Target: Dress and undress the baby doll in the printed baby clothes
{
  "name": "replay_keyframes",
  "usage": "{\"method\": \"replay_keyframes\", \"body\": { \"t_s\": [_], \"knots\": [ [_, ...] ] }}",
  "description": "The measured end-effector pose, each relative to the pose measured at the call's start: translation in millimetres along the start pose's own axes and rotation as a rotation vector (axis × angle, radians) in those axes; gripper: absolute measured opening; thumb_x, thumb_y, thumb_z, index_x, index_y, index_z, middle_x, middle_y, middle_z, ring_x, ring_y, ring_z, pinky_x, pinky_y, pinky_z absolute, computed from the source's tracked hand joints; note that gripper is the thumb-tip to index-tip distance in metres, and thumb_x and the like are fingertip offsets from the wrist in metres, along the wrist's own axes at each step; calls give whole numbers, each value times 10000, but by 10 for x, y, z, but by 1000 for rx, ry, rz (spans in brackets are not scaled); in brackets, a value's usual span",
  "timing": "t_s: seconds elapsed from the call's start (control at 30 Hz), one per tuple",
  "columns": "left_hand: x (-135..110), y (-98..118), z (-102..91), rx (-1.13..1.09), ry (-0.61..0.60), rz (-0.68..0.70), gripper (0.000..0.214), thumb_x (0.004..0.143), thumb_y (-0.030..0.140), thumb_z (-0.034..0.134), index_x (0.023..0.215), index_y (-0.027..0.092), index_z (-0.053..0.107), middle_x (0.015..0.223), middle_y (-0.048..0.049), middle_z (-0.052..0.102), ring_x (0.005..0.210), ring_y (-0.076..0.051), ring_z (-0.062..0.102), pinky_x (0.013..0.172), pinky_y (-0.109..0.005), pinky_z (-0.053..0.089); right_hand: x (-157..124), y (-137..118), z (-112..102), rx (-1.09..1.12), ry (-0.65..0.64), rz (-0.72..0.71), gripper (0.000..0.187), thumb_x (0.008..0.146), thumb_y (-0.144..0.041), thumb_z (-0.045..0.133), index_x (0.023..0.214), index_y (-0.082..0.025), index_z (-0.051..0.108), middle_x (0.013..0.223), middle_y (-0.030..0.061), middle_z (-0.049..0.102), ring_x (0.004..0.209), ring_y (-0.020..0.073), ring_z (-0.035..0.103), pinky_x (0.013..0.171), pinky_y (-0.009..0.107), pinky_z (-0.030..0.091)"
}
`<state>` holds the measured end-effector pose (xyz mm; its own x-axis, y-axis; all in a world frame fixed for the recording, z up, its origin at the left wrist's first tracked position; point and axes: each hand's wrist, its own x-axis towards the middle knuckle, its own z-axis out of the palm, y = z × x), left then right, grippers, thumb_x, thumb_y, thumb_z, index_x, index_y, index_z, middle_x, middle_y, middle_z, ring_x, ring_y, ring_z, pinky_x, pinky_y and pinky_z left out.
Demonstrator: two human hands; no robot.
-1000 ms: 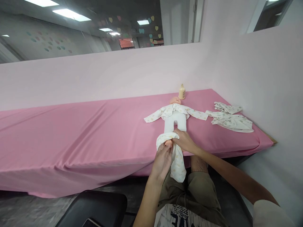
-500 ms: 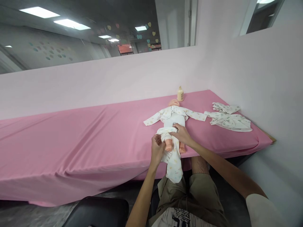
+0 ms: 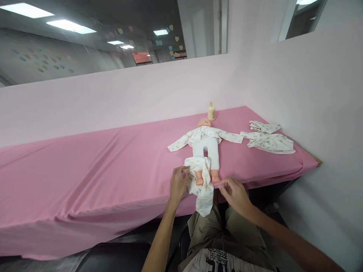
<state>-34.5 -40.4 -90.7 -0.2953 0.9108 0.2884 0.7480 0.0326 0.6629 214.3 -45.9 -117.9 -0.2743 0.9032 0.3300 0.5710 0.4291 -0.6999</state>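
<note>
A baby doll (image 3: 204, 142) lies on its back on the pink table (image 3: 99, 166), head toward the wall, in a printed white jacket and white body. Printed white trousers (image 3: 202, 181) are bunched over its left-side leg, and one loose trouser leg hangs over the table edge. My left hand (image 3: 178, 184) is closed on the bunched trousers beside the doll's foot. My right hand (image 3: 234, 190) hovers just right of the doll's feet at the table edge, fingers curled, off the cloth.
A small cream bottle (image 3: 211, 112) stands by the wall behind the doll's head. More printed baby clothes (image 3: 266, 140) lie at the table's right end. Pink walls close off the back and right. A dark chair (image 3: 113, 257) sits at lower left.
The bunched trousers went up the doll's leg and are now slightly lower, with both feet bare. My right hand has let go and pulled back toward the table edge.
</note>
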Motion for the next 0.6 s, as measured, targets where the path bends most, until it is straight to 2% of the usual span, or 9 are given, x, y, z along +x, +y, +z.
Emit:
{"method": "replay_keyframes", "body": {
  "t_s": [0.07, 0.1, 0.13, 0.23, 0.3, 0.37, 0.47, 0.53, 0.6],
  "knots": [
    [-29, 176, -58, -1, 146, 69, 292, 914, 323, 460, 1146, 167, 544, 1164, -121, 568, 1085, -241, 540, 906, -377, 451, -292, 74, 154, 80, -111, 75, 176, 872, -380, 534, 829, -221, 597, 841, 50, 643, 830, 210, 608, 786, 340, 456],
    [-26, 292, -73, 19, 166, 145, 296, 923, 324, 454, 1162, 171, 536, 1181, -120, 561, 1110, -239, 529, 936, -378, 439, -388, 92, 257, 127, -147, 119, 167, 847, -381, 569, 888, -223, 605, 918, 58, 656, 890, 223, 617, 818, 353, 460],
    [-7, 417, -80, 54, 130, 244, 299, 927, 324, 455, 1175, 177, 535, 1199, -117, 559, 1139, -239, 515, 971, -383, 421, -448, 98, 373, 176, -169, 152, 231, 801, -378, 625, 975, -228, 608, 1011, 70, 658, 969, 244, 614, 863, 372, 459],
    [152, 775, -61, 259, -185, 511, 327, 906, 315, 500, 1194, 165, 542, 1207, -126, 578, 1165, -265, 501, 1004, -411, 391, -455, 64, 751, 339, -170, 249, 521, 672, -368, 733, 1152, -242, 577, 1167, 93, 636, 1121, 298, 568, 961, 426, 433],
    [318, 937, -39, 472, -400, 554, 284, 873, 270, 523, 1111, 127, 584, 1103, -146, 614, 1086, -286, 537, 944, -418, 414, -392, 26, 944, 505, -175, 335, 440, 702, -380, 692, 1108, -234, 607, 1108, 88, 670, 1064, 298, 601, 933, 432, 457],
    [495, 1009, -32, 669, -531, 536, 205, 842, 206, 512, 988, 104, 614, 1006, -158, 627, 1011, -297, 555, 879, -414, 423, -335, -5, 1005, 659, -174, 391, 310, 757, -381, 617, 1020, -219, 651, 1015, 75, 704, 962, 282, 638, 877, 421, 486],
    [732, 977, -64, 691, -645, 517, 129, 794, 188, 512, 874, 131, 596, 931, -125, 617, 916, -273, 554, 790, -374, 418, -298, -37, 778, 770, -165, 397, 262, 776, -398, 592, 931, -209, 687, 917, 57, 714, 851, 260, 645, 793, 387, 506],
    [852, 905, -108, 485, -719, 478, 83, 759, 211, 529, 822, 165, 557, 869, -66, 594, 825, -221, 539, 713, -320, 404, -280, -59, 473, 799, -151, 387, 293, 782, -433, 600, 936, -199, 687, 889, 57, 704, 804, 240, 632, 729, 351, 506],
    [933, 831, -158, 196, -772, 368, 62, 740, 232, 531, 772, 184, 509, 793, -12, 553, 736, -170, 511, 634, -272, 376, -244, -83, 153, 778, -105, 413, 326, 788, -471, 601, 899, -176, 684, 821, 69, 679, 735, 218, 604, 644, 317, 484]
  ]
}}
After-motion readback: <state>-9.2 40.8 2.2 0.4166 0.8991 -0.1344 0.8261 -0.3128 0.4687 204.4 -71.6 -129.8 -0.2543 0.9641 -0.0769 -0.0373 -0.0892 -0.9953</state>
